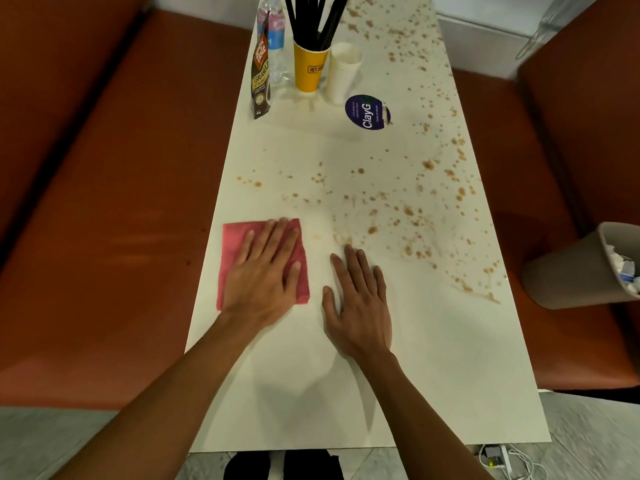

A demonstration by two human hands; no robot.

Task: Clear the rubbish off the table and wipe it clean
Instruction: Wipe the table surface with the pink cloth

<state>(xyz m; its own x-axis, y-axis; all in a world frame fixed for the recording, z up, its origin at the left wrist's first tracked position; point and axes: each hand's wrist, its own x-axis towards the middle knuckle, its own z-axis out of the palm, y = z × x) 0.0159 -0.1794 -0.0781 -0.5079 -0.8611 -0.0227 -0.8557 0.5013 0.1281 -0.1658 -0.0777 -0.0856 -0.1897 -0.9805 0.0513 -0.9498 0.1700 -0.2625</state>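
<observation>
A folded pink cloth [235, 244] lies flat near the left edge of the long white table [433, 358]. My left hand [265, 271] presses on it with straight, spread fingers. My right hand [358, 299] rests flat on the bare tabletop just to the right of the cloth, fingers straight. Brown splatter stains [408, 213] cover the table's middle and right side, reaching up to the far end. The near part of the table shows no stains.
At the far end stand a coffee granules pouch [260, 77], a water bottle [276, 39], a yellow cup of black sticks [309, 65], stacked white cups [342, 71] and a round blue sticker [367, 112]. A beige bin [575, 268] with rubbish sits on the right orange bench [519, 161].
</observation>
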